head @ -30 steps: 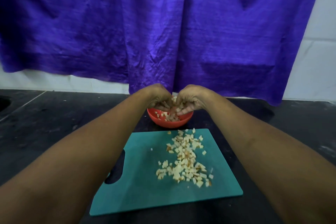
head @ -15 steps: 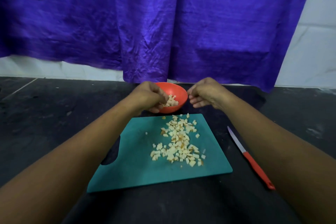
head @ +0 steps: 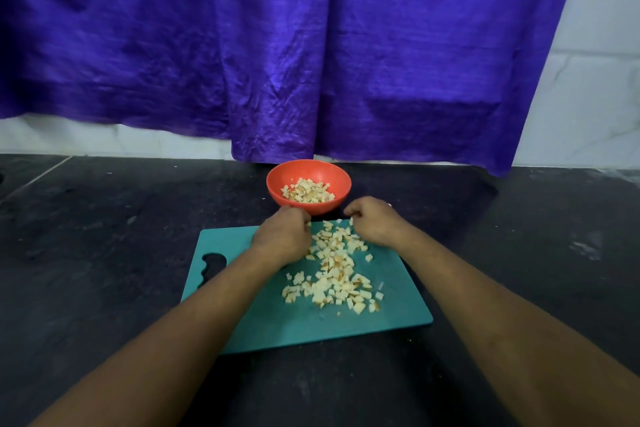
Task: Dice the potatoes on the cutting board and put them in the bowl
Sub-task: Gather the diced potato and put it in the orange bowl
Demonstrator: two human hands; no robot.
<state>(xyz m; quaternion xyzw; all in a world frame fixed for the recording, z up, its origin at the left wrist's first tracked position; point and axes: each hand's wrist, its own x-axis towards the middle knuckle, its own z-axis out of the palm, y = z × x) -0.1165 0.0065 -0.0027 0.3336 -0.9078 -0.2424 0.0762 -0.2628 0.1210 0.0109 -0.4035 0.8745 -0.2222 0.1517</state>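
A pile of diced potato [head: 334,276] lies along the middle of the teal cutting board [head: 242,253]. Just beyond the board stands the orange bowl [head: 341,180] with more potato dice [head: 308,191] inside. My left hand [head: 282,236] and my right hand [head: 375,225] sit at the far end of the pile, one on each side. Both have their fingers curled down into the pieces, gathering dice. The fingertips are hidden under the knuckles.
The board lies on a dark stone counter [head: 104,253]. A purple cloth [head: 311,45] hangs over the white tiled wall behind the bowl. The board's handle cutout [head: 213,265] is at its left end.
Both hands were over the bowl dropping dice a second ago. They pulled back toward me and now rest on the far end of the pile on the board.
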